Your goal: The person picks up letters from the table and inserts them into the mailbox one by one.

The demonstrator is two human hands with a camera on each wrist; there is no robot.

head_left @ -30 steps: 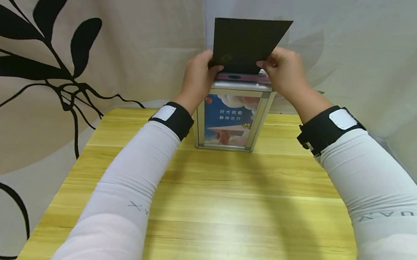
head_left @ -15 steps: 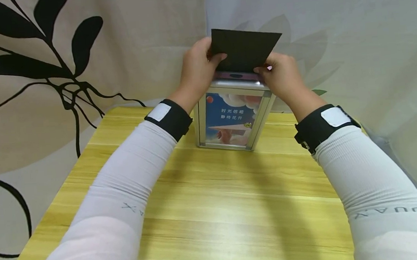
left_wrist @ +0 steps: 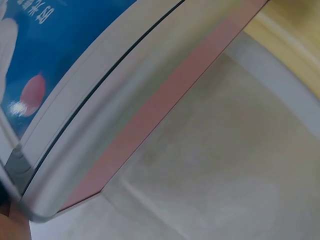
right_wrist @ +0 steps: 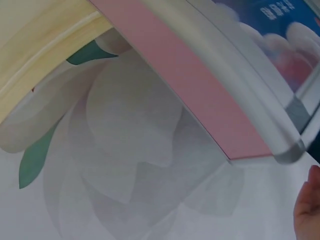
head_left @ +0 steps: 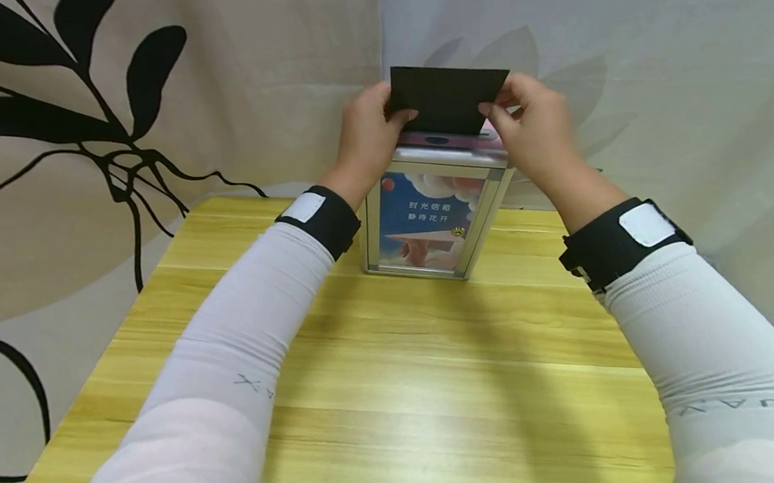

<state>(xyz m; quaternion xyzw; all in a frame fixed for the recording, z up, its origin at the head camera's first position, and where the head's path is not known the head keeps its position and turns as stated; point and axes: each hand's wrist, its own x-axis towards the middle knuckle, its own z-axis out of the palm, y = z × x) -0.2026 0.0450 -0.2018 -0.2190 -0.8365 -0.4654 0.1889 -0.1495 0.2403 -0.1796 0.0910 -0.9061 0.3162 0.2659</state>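
Observation:
A flat black envelope (head_left: 447,100) stands upright at the top of a silver-framed letter box (head_left: 499,210). Its lower edge meets the box's pink top, where the slot itself is hidden. My left hand (head_left: 368,133) pinches the envelope's left edge, thumb in front. At the right edge, my right hand (head_left: 538,123) pinches it between thumb and fingers. In the left wrist view only a bit of the left hand (left_wrist: 14,225) shows beside the box's corner. The right wrist view catches part of the right hand (right_wrist: 307,205) below the pink-edged box (right_wrist: 200,85).
The box stands near the back of a wood-grain table (head_left: 399,392). Behind it hangs a pale curtain (head_left: 292,74), printed with black leaves on the left. A blue picture panel (head_left: 422,220) with white writing fills the box's front.
The envelope has sunk lower at the box's top, so less of it shows. My right hand shifted down, then rose again to the envelope's upper right side. The box stays put.

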